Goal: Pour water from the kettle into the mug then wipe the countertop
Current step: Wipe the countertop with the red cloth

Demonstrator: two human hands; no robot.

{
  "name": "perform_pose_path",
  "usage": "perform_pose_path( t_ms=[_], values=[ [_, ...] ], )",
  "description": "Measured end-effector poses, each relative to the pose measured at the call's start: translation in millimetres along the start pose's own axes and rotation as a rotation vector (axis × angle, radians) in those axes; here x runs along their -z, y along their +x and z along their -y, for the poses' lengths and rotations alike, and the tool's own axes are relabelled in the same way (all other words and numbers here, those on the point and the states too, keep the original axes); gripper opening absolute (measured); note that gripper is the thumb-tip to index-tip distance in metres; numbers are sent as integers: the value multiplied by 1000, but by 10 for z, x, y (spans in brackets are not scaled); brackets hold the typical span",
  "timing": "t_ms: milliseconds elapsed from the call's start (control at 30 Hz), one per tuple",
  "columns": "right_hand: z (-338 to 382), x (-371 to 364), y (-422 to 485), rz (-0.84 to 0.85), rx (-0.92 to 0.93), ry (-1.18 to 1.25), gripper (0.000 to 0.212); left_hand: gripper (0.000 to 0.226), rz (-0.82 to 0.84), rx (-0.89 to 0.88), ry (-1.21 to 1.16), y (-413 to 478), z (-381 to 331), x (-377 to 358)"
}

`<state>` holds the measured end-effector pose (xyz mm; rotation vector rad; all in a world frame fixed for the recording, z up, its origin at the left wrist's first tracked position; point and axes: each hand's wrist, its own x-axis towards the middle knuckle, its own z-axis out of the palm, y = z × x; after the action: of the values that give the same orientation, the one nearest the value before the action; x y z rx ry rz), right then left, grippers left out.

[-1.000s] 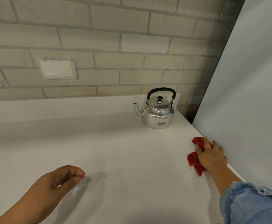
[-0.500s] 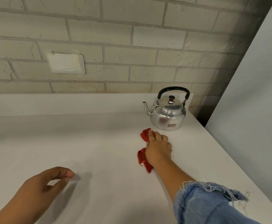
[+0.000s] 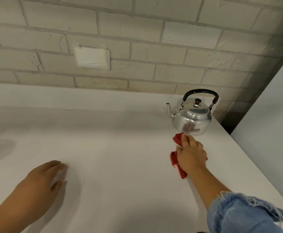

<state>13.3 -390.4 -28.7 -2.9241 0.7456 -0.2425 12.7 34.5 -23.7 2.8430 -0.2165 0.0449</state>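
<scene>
Pressing the crumpled red cloth (image 3: pixel 177 139) near the shiny kettle (image 3: pixel 191 118), the right hand (image 3: pixel 191 154) lies flat — left hand (image 3: pixel 41 181) open.

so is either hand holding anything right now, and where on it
The right hand presses on the middle of the red cloth against the countertop; the left hand holds nothing.

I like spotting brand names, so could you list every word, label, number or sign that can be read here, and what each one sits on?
small reddish label, low on the front of the shiny round metal kettle: too blurred to read.
white rectangular plate on the brick wall: no writing shows.
crumpled red cloth: no tag or print shows.
Nothing else carries text, so no words can be read here.
</scene>
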Motion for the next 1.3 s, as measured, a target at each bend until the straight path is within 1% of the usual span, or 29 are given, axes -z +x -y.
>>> perform_pose_path(
  t_ms=[67, 133, 200, 333, 367, 400, 433, 500, 533, 567, 633, 700, 767, 833, 900, 967, 1033, 1100, 1200, 1300],
  values=[
    [272, -68, -102, -20, 79, 47, 55, 35, 6, 36, 44, 11, 87, 7],
    [592, -117, -250, 8, 183, 77, 54, 28, 10, 27, 74, -13, 142, 55],
    [889, -135, -440, 48, 262, 97, 57, 31, 29, 21, 94, -51, 158, 112],
    [1337, -111, -849, 132, 375, 144, 77, 43, 95, -39, 114, -108, 112, 216],
    [1411, -102, -929, 154, 401, 180, 78, 44, 100, -51, 111, -113, 107, 236],
    [1466, -91, -985, 184, 439, 245, 74, 45, 100, -62, 107, -117, 103, 249],
    [1502, -72, -1011, 225, 478, 352, 65, 45, 101, -72, 103, -122, 108, 257],
    [1517, 17, -967, 325, 508, 608, 48, 46, 108, -85, 98, -130, 130, 260],
    [1494, 79, -895, 325, 500, 706, 45, 47, 113, -85, 91, -132, 140, 260],
    [1440, 135, -780, 265, 484, 754, 43, 47, 114, -84, 80, -131, 149, 260],
    [1248, 229, -462, 75, 417, 775, 40, 48, 116, -84, 67, -125, 172, 251],
    [977, 288, -112, -18, 264, 778, 39, 48, 119, -88, 73, -119, 193, 245],
    [695, 270, 194, -48, 97, 649, 39, 49, 123, -98, 84, -108, 205, 245],
    [529, 156, 360, 35, 4, 409, 46, 49, 129, -113, 89, -91, 221, 253],
    [556, 9, 393, 124, -14, 189, 58, 50, 133, -119, 91, -78, 240, 259],
    [691, -113, 398, 99, 36, 54, 64, 50, 128, -121, 90, -70, 256, 252],
    [937, -168, 366, 82, 132, 24, 64, 51, 123, -121, 89, -70, 266, 247],
    [1255, -202, 224, 86, 266, 44, 62, 51, 117, -122, 90, -71, 264, 243],
    [1705, -262, -222, 88, 530, 131, 57, 51, 105, -119, 92, -76, 263, 244],
    [1909, -256, -654, 122, 676, 235, 53, 51, 113, -121, 93, -79, 258, 248]
  ],
)
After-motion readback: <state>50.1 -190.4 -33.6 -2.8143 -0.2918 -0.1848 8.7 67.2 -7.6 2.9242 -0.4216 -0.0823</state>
